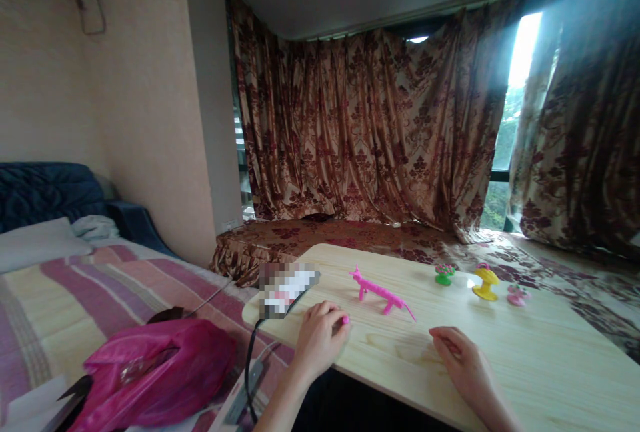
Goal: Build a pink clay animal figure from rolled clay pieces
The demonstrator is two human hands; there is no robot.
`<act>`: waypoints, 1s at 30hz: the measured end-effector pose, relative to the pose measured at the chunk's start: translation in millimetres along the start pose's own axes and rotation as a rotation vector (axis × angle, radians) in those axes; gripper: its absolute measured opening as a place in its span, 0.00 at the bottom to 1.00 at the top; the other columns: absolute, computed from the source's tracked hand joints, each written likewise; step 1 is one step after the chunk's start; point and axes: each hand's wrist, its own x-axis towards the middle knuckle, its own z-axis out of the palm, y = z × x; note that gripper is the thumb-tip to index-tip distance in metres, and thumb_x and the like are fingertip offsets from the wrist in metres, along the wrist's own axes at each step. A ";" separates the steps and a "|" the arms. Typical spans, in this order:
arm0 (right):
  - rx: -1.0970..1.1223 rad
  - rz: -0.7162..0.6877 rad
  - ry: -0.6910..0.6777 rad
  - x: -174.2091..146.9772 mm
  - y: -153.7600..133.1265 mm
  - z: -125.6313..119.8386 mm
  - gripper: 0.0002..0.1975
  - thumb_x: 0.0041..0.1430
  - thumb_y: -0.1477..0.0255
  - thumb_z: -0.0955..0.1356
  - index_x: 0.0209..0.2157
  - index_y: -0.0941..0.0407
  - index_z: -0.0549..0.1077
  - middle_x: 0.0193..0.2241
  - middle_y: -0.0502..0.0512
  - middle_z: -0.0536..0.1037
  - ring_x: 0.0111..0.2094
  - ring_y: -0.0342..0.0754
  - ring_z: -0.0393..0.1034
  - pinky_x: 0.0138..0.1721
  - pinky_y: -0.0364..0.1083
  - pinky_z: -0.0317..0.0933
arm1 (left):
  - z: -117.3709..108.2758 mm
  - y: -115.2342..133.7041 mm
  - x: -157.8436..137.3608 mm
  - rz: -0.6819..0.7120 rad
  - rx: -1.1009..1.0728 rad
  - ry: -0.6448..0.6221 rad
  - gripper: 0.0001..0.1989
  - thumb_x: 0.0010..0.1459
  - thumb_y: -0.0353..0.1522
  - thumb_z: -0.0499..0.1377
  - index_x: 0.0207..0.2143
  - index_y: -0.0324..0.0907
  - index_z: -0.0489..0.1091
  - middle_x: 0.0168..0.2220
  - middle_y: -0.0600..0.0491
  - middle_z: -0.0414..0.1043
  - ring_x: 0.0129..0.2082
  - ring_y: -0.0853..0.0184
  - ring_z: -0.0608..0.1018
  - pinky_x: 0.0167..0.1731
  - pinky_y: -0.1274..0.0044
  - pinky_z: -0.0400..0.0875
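My left hand (323, 335) rests at the near left edge of the table, its thumb and fingers closed on a small pink piece (345, 320). What the piece is made of, I cannot tell. My right hand (457, 355) lies at the near side, fingers curled together, with nothing visible in them. Between and beyond the hands stands a pink four-legged animal figure (380, 293) with a thin tail pointing towards me. Farther right are three mushroom-like figures: a green one with a pink-dotted top (444, 275), a yellow one (485, 284) and a pink one (519, 295).
A blurred-out, pale flat object (289, 290) with a black cable lies at the table's left end. The light wooden table (550, 365) borders a striped bed (125, 279) holding a pink plastic bag (160, 369). A power strip (240, 392) is beside the table. Patterned curtains (370, 132) hang behind.
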 end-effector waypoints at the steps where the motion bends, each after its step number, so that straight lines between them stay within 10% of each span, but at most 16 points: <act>1: 0.001 0.000 0.000 0.1 0.4 0.3 0.13 0.58 0.64 0.62 0.36 0.56 0.74 0.36 0.57 0.76 0.37 0.50 0.73 0.40 0.48 0.67 | 0.2 -0.3 0.2 0.000 -0.004 0.000 0.09 0.56 0.33 0.54 0.35 0.47 0.74 0.36 0.52 0.70 0.41 0.62 0.71 0.45 0.72 0.62; 14: 0.019 -0.001 0.016 -1.8 -4.1 -1.6 0.11 0.58 0.66 0.63 0.36 0.55 0.74 0.36 0.56 0.77 0.37 0.50 0.73 0.40 0.47 0.67 | 0.4 0.3 1.9 -0.027 -0.151 0.025 0.06 0.52 0.31 0.57 0.31 0.45 0.75 0.35 0.51 0.71 0.40 0.62 0.71 0.43 0.71 0.62; 24: 0.097 -0.126 -0.030 5.0 -46.1 35.9 0.13 0.60 0.68 0.62 0.47 0.54 0.67 0.39 0.55 0.74 0.39 0.47 0.70 0.42 0.46 0.65 | 43.0 82.7 8.5 0.009 -0.471 0.022 0.10 0.58 0.32 0.54 0.27 0.43 0.73 0.31 0.53 0.73 0.37 0.67 0.74 0.39 0.78 0.66; 30: 0.165 -0.253 -0.038 0.7 -66.8 30.8 0.13 0.58 0.74 0.64 0.46 0.53 0.67 0.38 0.54 0.72 0.37 0.46 0.68 0.38 0.45 0.65 | 46.8 86.0 1.8 -0.015 -0.562 -0.001 0.18 0.63 0.35 0.47 0.26 0.41 0.72 0.30 0.51 0.73 0.36 0.66 0.74 0.38 0.77 0.66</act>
